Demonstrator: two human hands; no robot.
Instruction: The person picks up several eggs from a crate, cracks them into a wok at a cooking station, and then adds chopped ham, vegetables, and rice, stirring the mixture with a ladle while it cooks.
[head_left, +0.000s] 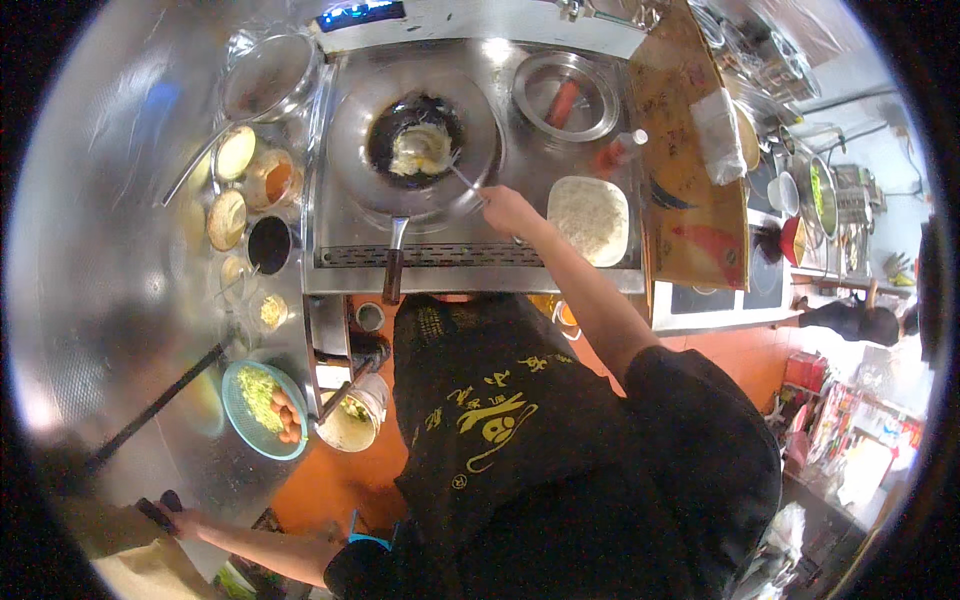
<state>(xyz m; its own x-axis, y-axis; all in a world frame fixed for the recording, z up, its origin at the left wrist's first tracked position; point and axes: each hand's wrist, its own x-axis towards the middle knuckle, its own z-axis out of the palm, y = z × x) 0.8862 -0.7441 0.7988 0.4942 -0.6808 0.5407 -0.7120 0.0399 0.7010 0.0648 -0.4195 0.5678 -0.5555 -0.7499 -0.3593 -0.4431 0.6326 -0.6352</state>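
A metal wok (360, 180) sits on the steel stove top at the front, its handle towards my body. Egg-like food (422, 150) lies in dark liquid or oil at its bottom. My right hand (510, 211) is closed around the handle of a metal utensil (466, 180), whose far end reaches the food's right edge. At the lower left, my left hand (174, 517) is stretched out beside dark, rounded objects (156, 516); whether it grips them is unclear. Nearer the wok, a turquoise basket (231, 420) holds shredded green vegetable and several brown eggs.
Seasoning containers, one with dark liquid (268, 244), line the left counter. A steel basin (525, 112), a red-capped or red-filled bottle (611, 154) and a whitish square tray (588, 217) stand right of the wok. Cardboard (694, 247) borders the stove. Another person (851, 321) is far right.
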